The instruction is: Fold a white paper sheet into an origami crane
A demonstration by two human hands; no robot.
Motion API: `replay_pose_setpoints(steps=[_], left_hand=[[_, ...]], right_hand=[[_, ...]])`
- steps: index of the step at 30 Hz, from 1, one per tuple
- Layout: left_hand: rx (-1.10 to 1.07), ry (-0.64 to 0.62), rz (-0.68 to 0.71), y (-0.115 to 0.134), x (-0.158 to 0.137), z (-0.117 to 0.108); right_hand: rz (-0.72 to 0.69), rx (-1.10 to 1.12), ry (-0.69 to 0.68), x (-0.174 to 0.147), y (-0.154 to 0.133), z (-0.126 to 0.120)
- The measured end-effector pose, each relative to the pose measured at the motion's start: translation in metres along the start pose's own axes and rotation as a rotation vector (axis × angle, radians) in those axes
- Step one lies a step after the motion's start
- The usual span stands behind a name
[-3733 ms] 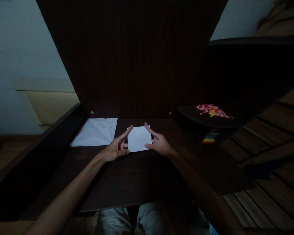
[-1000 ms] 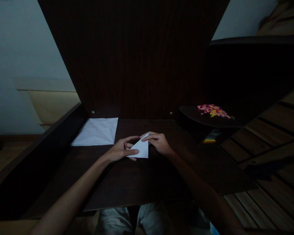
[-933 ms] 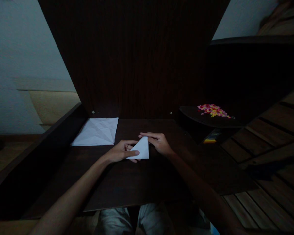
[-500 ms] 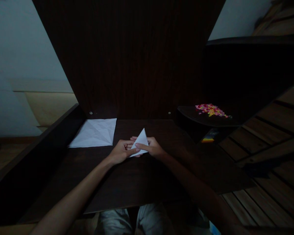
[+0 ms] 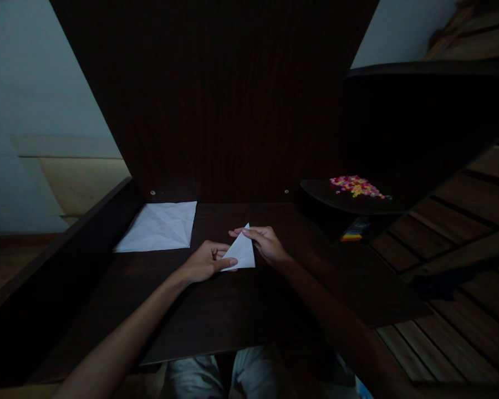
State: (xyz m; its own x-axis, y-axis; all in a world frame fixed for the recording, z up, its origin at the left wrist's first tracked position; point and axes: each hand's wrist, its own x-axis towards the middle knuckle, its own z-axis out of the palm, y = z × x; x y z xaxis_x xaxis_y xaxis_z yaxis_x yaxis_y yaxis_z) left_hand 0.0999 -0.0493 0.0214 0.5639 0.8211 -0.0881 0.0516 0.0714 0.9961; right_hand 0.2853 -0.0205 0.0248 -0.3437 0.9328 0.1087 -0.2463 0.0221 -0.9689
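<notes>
Between my hands is a white sheet of paper folded into a triangle (image 5: 244, 255), its tip pointing away from me. My left hand (image 5: 208, 260) pinches its lower left corner, thumb lying on top and fingers underneath. Near the upper tip, my right hand (image 5: 266, 243) grips the right edge between thumb and fingers. The paper is held just over the dark desk (image 5: 216, 316); I cannot tell if it touches the surface.
At the desk's back left lies a flat white creased sheet (image 5: 162, 226), perhaps a stack. Small pink, red and yellow pieces (image 5: 357, 187) are heaped on a rounded shelf (image 5: 341, 205) at right. A raised side panel (image 5: 66, 244) borders the left.
My right hand has slid up from the middle of the folded paper to its upper tip. My left hand keeps its hold on the lower left corner.
</notes>
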Motion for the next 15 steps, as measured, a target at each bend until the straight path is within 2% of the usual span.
replay_pose_setpoints(steps=[5, 15], left_hand=[[-0.027, -0.037, 0.004, 0.0, -0.001, 0.0], [-0.004, -0.068, -0.029, 0.002, -0.0029, -0.0029]], right_hand=[[-0.049, 0.015, 0.056, -0.0002, -0.0025, 0.0021], [-0.155, -0.159, 0.028, -0.0026, -0.0078, 0.003]])
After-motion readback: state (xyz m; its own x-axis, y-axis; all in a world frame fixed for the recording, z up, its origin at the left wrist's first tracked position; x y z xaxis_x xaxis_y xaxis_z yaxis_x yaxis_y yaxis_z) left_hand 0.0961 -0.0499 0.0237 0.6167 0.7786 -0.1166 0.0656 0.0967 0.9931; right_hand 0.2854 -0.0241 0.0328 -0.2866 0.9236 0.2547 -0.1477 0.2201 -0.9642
